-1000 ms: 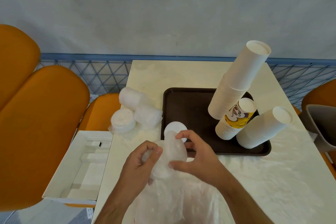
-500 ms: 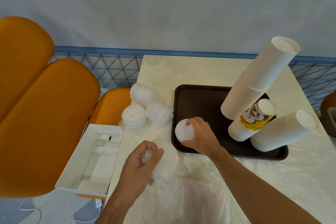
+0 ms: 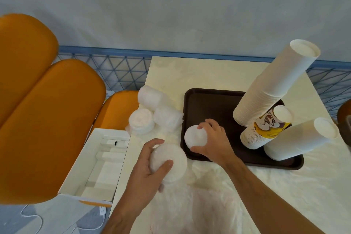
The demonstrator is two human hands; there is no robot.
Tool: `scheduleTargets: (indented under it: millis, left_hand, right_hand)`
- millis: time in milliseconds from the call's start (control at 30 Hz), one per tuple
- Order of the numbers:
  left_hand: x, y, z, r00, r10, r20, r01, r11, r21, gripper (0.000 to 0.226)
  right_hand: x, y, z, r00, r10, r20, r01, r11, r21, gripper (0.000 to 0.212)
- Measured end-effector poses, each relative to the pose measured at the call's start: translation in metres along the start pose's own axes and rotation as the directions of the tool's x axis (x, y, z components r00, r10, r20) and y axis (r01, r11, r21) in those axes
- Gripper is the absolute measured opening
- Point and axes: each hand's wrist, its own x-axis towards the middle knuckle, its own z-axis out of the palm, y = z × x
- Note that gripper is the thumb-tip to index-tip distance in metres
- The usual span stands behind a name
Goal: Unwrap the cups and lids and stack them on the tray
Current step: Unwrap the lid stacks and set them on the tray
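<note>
A small stack of white lids [image 3: 195,137] is gripped by the curled fingers of the right hand [image 3: 213,141] at the lower left corner of the brown tray [image 3: 207,104], centre frame. A wrapped lid stack [image 3: 171,159] is held by the left hand [image 3: 150,169], fingers closed round it, just below left of the tray. Three paper cup stacks [image 3: 269,89] stand on the tray's right side. More wrapped lid packs [image 3: 152,114] lie on the worktop [image 3: 190,70] left of the tray.
</note>
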Motion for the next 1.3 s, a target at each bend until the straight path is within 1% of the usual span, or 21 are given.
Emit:
scheduleTargets:
  millis: [67, 167, 233, 300, 367, 533, 600, 733, 867, 1000, 1133, 1200, 1267, 1300]
  left_hand:
    - [0.002, -0.001, 0.001, 1.000, -0.020, -0.009, 0.020, 1.000, 0.017, 0.056]
    - [0.004, -0.003, 0.005, 1.000, -0.004, 0.000, 0.004, 1.000, 0.028, 0.052]
    - [0.005, -0.004, 0.008, 1.000, 0.026, 0.011, -0.026, 0.998, 0.054, 0.048]
    - [0.007, -0.004, 0.013, 0.998, 0.045, 0.036, -0.047, 0.997, 0.066, 0.046]
    - [0.007, -0.004, 0.016, 0.997, 0.053, 0.049, -0.058, 0.994, 0.093, 0.046]
    - [0.004, 0.000, 0.026, 0.993, 0.089, 0.072, -0.099, 0.985, 0.143, 0.043]
    - [0.004, 0.002, 0.029, 0.992, 0.102, 0.081, -0.114, 0.980, 0.160, 0.044]
    - [0.002, 0.005, 0.036, 0.989, 0.116, 0.094, -0.131, 0.975, 0.179, 0.042]
    - [-0.001, 0.010, 0.041, 0.989, 0.115, 0.096, -0.132, 0.973, 0.192, 0.040]
    - [-0.004, 0.013, 0.043, 0.991, 0.087, 0.104, -0.106, 0.976, 0.192, 0.035]
    - [-0.007, 0.015, 0.046, 0.990, 0.068, 0.123, -0.088, 0.982, 0.168, 0.033]
    - [-0.007, 0.015, 0.046, 0.992, 0.036, 0.123, -0.051, 0.991, 0.120, 0.033]
    - [-0.006, 0.015, 0.044, 0.993, -0.016, 0.116, 0.012, 0.999, 0.036, 0.036]
    - [-0.006, 0.015, 0.042, 0.992, -0.032, 0.121, 0.033, 0.999, -0.006, 0.042]
  right_hand:
    - [-0.011, -0.009, -0.012, 0.999, 0.022, -0.041, -0.014, 0.983, 0.183, 0.053]
    - [-0.039, -0.030, -0.031, 0.999, 0.043, -0.013, -0.031, 0.867, 0.498, 0.017]
    - [-0.059, -0.043, -0.041, 1.000, 0.004, 0.025, -0.018, 0.808, 0.589, 0.008]
    - [-0.075, -0.051, -0.046, 0.997, -0.028, 0.066, -0.018, 0.796, 0.605, 0.009]
    - [-0.084, -0.054, -0.047, 0.996, -0.028, 0.085, -0.029, 0.800, 0.599, 0.012]
    - [-0.095, -0.049, -0.052, 0.993, 0.062, 0.098, -0.109, 0.798, 0.592, 0.015]
    - [-0.097, -0.047, -0.053, 0.989, 0.101, 0.110, -0.148, 0.774, 0.616, 0.013]
    - [-0.101, -0.043, -0.055, 0.979, 0.154, 0.133, -0.203, 0.708, 0.676, 0.009]
    - [-0.105, -0.040, -0.061, 0.968, 0.176, 0.178, -0.249, 0.609, 0.753, 0.011]
    - [-0.109, -0.038, -0.065, 0.966, 0.154, 0.210, -0.260, 0.568, 0.781, 0.008]
    - [-0.113, -0.036, -0.070, 0.956, 0.110, 0.272, -0.291, 0.495, 0.819, 0.011]
    - [-0.115, -0.036, -0.072, 0.949, 0.078, 0.307, -0.309, 0.438, 0.844, 0.013]
    - [-0.115, -0.033, -0.074, 0.939, 0.074, 0.335, -0.339, 0.340, 0.877, 0.014]
    - [-0.115, -0.031, -0.076, 0.935, 0.083, 0.345, -0.354, 0.287, 0.890, 0.014]
